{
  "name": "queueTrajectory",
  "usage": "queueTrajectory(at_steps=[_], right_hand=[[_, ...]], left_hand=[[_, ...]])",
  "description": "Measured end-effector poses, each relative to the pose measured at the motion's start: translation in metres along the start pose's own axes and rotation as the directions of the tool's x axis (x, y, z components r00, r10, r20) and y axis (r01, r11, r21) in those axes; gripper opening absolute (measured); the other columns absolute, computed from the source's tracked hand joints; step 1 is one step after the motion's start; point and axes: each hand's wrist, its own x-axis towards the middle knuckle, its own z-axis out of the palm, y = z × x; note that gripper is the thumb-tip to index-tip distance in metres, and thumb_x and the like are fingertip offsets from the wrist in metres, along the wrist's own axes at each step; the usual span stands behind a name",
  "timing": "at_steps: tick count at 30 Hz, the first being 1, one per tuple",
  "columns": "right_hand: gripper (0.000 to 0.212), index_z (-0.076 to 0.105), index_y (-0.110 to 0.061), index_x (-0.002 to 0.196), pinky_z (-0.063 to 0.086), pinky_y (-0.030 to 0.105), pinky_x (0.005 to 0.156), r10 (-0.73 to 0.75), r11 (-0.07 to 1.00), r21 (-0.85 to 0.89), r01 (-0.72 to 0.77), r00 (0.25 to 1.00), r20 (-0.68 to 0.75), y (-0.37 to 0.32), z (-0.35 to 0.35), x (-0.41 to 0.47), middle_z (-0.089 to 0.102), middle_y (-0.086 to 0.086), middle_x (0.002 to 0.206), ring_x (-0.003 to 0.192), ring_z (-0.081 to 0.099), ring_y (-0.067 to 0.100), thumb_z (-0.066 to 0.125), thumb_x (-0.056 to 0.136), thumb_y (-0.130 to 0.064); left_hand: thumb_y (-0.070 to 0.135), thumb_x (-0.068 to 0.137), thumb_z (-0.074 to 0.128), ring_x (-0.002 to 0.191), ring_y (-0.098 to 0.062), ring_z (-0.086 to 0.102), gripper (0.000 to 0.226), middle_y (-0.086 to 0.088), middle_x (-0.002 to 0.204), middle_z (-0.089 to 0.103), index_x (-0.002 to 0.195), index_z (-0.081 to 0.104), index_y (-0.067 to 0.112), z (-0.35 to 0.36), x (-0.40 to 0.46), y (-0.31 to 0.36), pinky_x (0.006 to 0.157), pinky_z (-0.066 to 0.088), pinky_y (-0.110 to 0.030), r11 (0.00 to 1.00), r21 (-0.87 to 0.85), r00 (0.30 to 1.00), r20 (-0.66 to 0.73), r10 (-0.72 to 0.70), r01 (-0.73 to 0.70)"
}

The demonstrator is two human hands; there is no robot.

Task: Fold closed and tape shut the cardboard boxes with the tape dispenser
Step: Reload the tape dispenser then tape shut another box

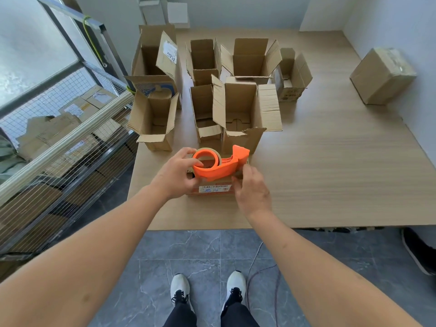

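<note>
Both hands on the orange tape dispenser [218,165] over the closed box [212,187] at the desk's [330,173] near edge; left hand [179,177] curls round the roll, right hand [251,187] pinches the tape end, probably starting a strip.

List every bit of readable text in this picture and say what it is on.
Handwritten marks, roughly "R157", uncertain: on the white label of the tall open box at the back left.
Printed label on the box under the hands: print and barcode too small to read.
Dark print on the side of the open box at the back right: blurred, unreadable.
Labels on boxes in the wire rack: unreadable.
</note>
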Motion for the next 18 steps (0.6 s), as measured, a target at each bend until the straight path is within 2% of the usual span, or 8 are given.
queueTrajectory(at_steps=[3,5,7,9,11,13,15,18], right_hand=[[0.019,0.066,-0.011,0.108,0.052,0.036,0.076,-0.042,0.999,-0.013,0.042,0.999,0.000,0.002,0.002,-0.002,0.063,0.005,0.107,0.102,0.057,0.025,0.062,0.099,-0.026],[0.020,0.068,-0.012,0.105,0.050,0.034,0.074,-0.042,0.999,-0.019,0.042,0.999,0.002,0.002,0.003,-0.001,0.063,0.003,0.106,0.101,0.057,0.023,0.059,0.100,-0.029],[0.021,0.069,-0.012,0.103,0.051,0.034,0.074,-0.039,0.999,-0.018,0.039,0.999,0.002,0.004,0.003,0.002,0.064,0.003,0.104,0.099,0.057,0.023,0.056,0.101,-0.029],[0.020,0.069,-0.012,0.099,0.050,0.034,0.072,-0.036,0.999,-0.008,0.036,0.999,-0.009,0.006,0.002,0.004,0.064,0.003,0.102,0.097,0.058,0.025,0.056,0.101,-0.026],[0.017,0.069,-0.011,0.097,0.042,0.029,0.069,-0.038,0.999,-0.003,0.038,0.999,-0.029,0.008,0.002,0.005,0.064,0.004,0.098,0.093,0.058,0.025,0.058,0.100,-0.023],[0.013,0.068,-0.012,0.097,0.036,0.027,0.067,-0.047,0.999,0.001,0.047,0.999,-0.028,0.012,0.000,0.008,0.063,0.005,0.093,0.088,0.057,0.026,0.058,0.099,-0.021],[0.011,0.067,-0.012,0.095,0.036,0.028,0.066,-0.054,0.998,0.024,0.054,0.998,-0.010,0.018,-0.002,0.012,0.063,0.004,0.091,0.087,0.057,0.026,0.059,0.098,-0.020],[0.010,0.064,-0.015,0.089,0.037,0.027,0.066,-0.071,0.994,0.080,0.070,0.997,0.005,0.027,-0.004,0.015,0.063,-0.001,0.087,0.084,0.056,0.021,0.063,0.097,-0.022]], left_hand=[[0.031,0.079,0.084,0.141,-0.025,0.041,0.052,-0.007,0.151,0.042,0.126,0.069,0.014,-0.001,0.001,0.002,0.115,0.041,-0.047,0.997,0.077,1.000,0.022,-0.010,0.008],[0.043,0.075,0.085,0.144,-0.028,0.035,0.067,-0.009,0.153,0.038,0.134,0.062,0.019,-0.002,0.003,0.008,0.116,0.035,-0.043,0.991,0.131,0.999,-0.003,0.040,-0.039],[0.060,0.075,0.080,0.133,-0.027,0.044,0.079,-0.008,0.142,0.045,0.140,0.053,0.024,-0.003,0.009,0.020,0.109,0.038,-0.041,0.964,0.237,0.991,-0.041,0.130,-0.117],[0.068,0.080,0.071,0.116,-0.025,0.057,0.087,-0.004,0.127,0.058,0.151,0.040,0.027,0.000,0.018,0.033,0.103,0.042,-0.041,0.911,0.381,0.984,-0.015,0.175,-0.157],[0.058,0.091,0.065,0.106,-0.025,0.065,0.084,0.000,0.120,0.068,0.158,0.020,0.036,0.005,0.026,0.040,0.103,0.042,-0.040,0.870,0.466,0.987,0.068,0.148,-0.162],[0.042,0.100,0.059,0.115,-0.028,0.063,0.079,-0.001,0.132,0.065,0.159,0.007,0.046,0.008,0.032,0.038,0.107,0.040,-0.042,0.856,0.495,0.984,0.165,0.073,-0.146],[0.033,0.101,0.059,0.124,-0.032,0.057,0.082,-0.002,0.144,0.057,0.157,0.003,0.053,0.001,0.033,0.033,0.108,0.041,-0.044,0.883,0.453,0.977,0.209,0.029,-0.123],[0.024,0.098,0.065,0.117,-0.029,0.060,0.091,-0.003,0.140,0.059,0.155,0.003,0.058,-0.011,0.029,0.027,0.097,0.051,-0.042,0.938,0.319,0.974,0.218,0.069,-0.138]])
